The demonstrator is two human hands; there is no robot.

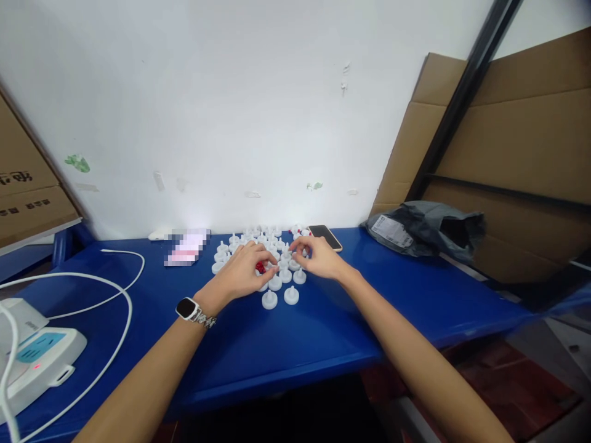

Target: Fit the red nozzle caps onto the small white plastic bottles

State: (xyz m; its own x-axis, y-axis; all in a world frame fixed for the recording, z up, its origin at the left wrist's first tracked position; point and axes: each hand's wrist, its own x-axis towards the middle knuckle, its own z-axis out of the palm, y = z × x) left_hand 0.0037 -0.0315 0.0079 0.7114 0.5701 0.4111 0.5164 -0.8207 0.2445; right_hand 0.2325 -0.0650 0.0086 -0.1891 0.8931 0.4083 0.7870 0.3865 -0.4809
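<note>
Many small white nozzle caps [275,283], round with a spout on top, stand in a cluster on the blue table [323,332]. My left hand [244,269] is at the left of the cluster, its fingers curled round small red pieces [261,267] that show between thumb and fingers. Opposite it, my right hand [318,255] bends thumb and forefinger together just above the white caps. What the right fingertips pinch, if anything, is too small to make out. Two caps stand nearest the front, one of them a front cap [269,299] below the left hand.
A phone [325,237] lies behind the right hand. Several caps with red parts [295,231] stand by the wall. At right is a grey plastic bag [422,231]; at left, a power strip [46,363] and white cable [129,301]. Cardboard [521,135] stands along the right side.
</note>
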